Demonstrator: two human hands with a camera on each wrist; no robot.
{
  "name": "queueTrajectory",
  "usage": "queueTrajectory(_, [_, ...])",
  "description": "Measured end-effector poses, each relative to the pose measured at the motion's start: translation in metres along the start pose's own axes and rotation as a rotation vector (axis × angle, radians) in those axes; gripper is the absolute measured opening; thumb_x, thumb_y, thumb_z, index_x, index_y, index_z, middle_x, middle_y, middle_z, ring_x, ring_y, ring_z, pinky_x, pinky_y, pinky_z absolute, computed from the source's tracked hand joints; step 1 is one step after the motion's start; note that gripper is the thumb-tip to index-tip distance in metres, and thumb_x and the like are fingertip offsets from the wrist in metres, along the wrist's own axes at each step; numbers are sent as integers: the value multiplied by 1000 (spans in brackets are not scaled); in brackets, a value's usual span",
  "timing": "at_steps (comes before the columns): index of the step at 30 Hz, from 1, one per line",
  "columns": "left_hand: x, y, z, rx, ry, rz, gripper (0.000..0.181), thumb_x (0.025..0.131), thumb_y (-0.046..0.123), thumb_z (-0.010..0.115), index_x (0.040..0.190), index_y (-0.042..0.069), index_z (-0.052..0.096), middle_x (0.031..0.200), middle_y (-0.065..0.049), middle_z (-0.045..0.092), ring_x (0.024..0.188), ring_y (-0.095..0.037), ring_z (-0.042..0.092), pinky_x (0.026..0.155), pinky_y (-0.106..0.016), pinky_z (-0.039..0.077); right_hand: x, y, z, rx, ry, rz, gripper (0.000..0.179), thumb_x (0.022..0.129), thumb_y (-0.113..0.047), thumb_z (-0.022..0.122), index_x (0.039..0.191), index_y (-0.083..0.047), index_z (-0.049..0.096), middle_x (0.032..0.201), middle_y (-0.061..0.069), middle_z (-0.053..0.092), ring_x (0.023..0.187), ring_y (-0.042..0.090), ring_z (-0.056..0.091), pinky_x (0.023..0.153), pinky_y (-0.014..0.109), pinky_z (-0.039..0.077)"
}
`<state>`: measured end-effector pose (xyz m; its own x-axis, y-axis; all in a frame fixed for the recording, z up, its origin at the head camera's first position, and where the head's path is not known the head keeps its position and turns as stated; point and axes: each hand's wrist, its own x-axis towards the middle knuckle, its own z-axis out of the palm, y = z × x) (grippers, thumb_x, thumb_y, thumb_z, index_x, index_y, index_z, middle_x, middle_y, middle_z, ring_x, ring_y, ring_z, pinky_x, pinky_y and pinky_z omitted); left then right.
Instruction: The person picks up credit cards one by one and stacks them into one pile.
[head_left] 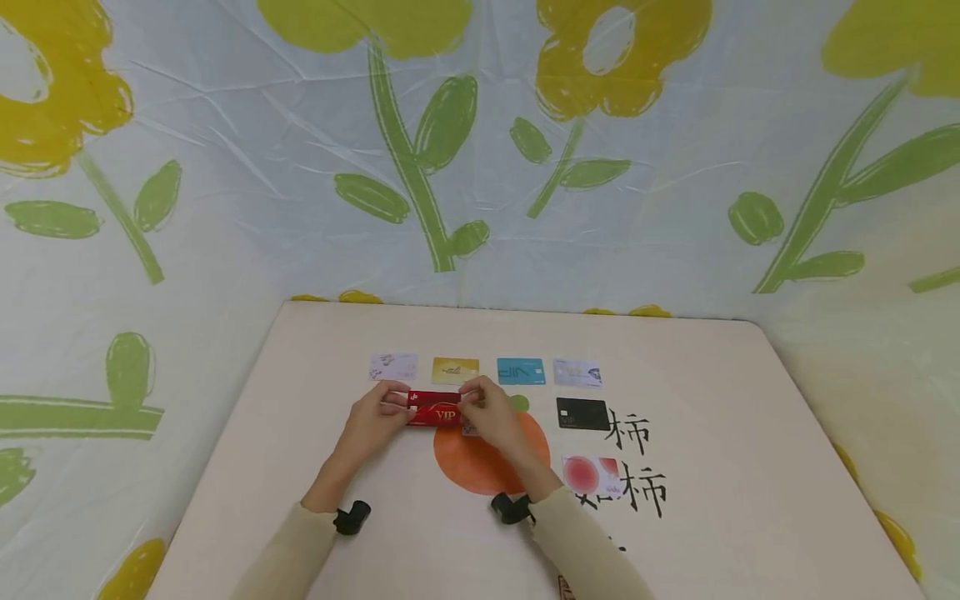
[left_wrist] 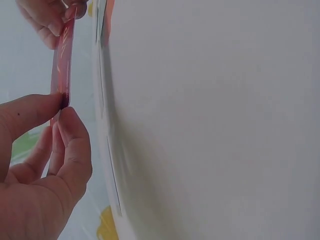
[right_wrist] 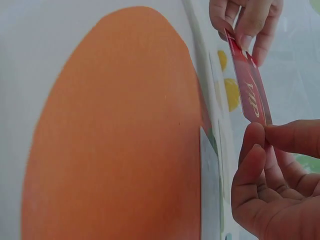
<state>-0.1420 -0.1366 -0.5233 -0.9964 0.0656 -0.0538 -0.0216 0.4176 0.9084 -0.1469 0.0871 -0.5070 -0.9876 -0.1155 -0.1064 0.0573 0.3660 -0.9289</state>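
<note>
A red card with gold VIP lettering (head_left: 437,414) is tilted up toward the head camera, raised over the table. At its left end, my left hand (head_left: 378,414) pinches it between thumb and fingers. The right hand (head_left: 492,415) pinches the opposite end. In the left wrist view the red card (left_wrist: 64,62) appears nearly edge-on, with the left thumb (left_wrist: 35,112) on one side. The right wrist view shows the lettered face of the card (right_wrist: 252,90) between both hands. A patterned card (head_left: 470,430) peeks out below the right hand, mostly hidden.
Behind the hands lie a white card (head_left: 393,367), a gold card (head_left: 455,369), a blue card (head_left: 521,371) and a pale card (head_left: 577,373) in a row. Farther right are a black card (head_left: 583,414) and a red-circle card (head_left: 591,475). The table (head_left: 705,375) bears a printed orange persimmon (head_left: 480,467).
</note>
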Motion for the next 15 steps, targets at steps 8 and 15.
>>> queueTrajectory(8, [0,10,16,-12,-31,30,35,89,9,76,121,9,65,103,-5,66,94,-22,69,83,-38,57,-10,3,-22,-44,59,-42,17,93,-4,66,111,-5,66,96,8,64,85,25,65,72,36,58])
queueTrajectory(15, [1,19,31,-2,-104,44,35,90,11,73,124,6,64,105,-3,66,95,-20,68,83,-37,57,-17,12,-39,-73,89,6,20,95,-10,65,115,-8,68,102,8,66,87,25,65,76,37,58])
